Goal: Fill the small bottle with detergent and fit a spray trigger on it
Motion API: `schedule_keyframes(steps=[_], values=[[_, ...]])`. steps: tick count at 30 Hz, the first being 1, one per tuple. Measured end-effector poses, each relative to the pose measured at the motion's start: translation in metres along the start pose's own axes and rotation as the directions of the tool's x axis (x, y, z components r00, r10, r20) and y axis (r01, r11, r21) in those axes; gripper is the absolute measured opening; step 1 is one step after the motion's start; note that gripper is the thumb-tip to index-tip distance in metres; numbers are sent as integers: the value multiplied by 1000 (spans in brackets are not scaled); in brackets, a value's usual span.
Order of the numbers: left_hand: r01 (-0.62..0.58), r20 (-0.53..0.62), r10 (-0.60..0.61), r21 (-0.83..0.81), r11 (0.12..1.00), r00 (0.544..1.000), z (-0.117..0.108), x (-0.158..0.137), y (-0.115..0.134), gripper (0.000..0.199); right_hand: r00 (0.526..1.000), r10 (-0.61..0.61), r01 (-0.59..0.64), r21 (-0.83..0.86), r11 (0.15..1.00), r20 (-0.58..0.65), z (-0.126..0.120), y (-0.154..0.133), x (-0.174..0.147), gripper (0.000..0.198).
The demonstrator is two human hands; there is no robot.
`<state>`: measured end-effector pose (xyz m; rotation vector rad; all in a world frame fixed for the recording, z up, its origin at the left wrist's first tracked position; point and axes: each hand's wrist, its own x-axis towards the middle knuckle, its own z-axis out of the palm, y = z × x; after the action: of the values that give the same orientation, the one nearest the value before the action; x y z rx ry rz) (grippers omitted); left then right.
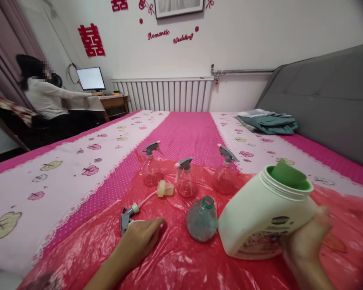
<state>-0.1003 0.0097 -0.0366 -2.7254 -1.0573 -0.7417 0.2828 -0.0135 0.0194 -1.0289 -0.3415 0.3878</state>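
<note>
My right hand (308, 237) grips a large pale green detergent bottle (260, 217) by its right side. The bottle is tilted slightly, uncapped, its green spout showing at the mouth. Left of it stands a small round greenish clear bottle (201, 221) without a top. Resting on the red plastic sheet (181, 262), my left hand (140, 239) has a finger stretched out and seems to hold nothing; its other fingers are partly hidden. Just beyond it lies a grey trigger sprayer head (126, 219) with a thin tube reaching a pale yellow plastic piece (165, 188).
Three clear spray bottles with grey-and-pink triggers stand behind: left (151, 171), middle (186, 181) and right (226, 175). Folded clothes (268, 121) lie on the pink patterned bed (187, 129) near the grey headboard (326, 100). A person (51, 92) sits at a desk with a monitor (90, 78).
</note>
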Motion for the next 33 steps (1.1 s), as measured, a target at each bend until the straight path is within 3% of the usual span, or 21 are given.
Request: schedule_keyframes(steps=[8, 12, 14, 16, 19, 21, 28, 33], values=[[-33, 2, 33, 15, 999, 999, -3, 2, 1, 28, 1000, 9, -9, 25, 1000, 10, -1, 3, 1, 41], [-69, -34, 71, 71, 995, 997, -18, 3, -7, 29, 999, 13, -14, 17, 1000, 40, -4, 6, 4, 39], [4, -54, 1, 95, 995, 999, -30, 1, -17, 28, 999, 4, -5, 21, 1000, 46, -7, 9, 7, 41], [161, -57, -157, 80, 984, 986, -42, -4, -31, 27, 998, -7, 6, 14, 1000, 68, -10, 11, 10, 44], [402, -59, -398, 81, 912, 916, -54, -12, -54, 32, 995, -24, 26, -13, 1000, 92, -12, 11, 12, 50], [485, -10, -486, 84, 871, 874, -57, -17, -64, 35, 995, -37, 40, -36, 999, 88, -12, 10, 13, 54], [504, 186, -507, 65, 861, 842, -57, -18, -69, 39, 994, -65, 71, -66, 995, 84, -9, 4, 10, 56], [502, 220, -505, 76, 862, 835, -57, -20, -73, 36, 996, -47, 53, -77, 996, 70, -5, 0, 6, 57]])
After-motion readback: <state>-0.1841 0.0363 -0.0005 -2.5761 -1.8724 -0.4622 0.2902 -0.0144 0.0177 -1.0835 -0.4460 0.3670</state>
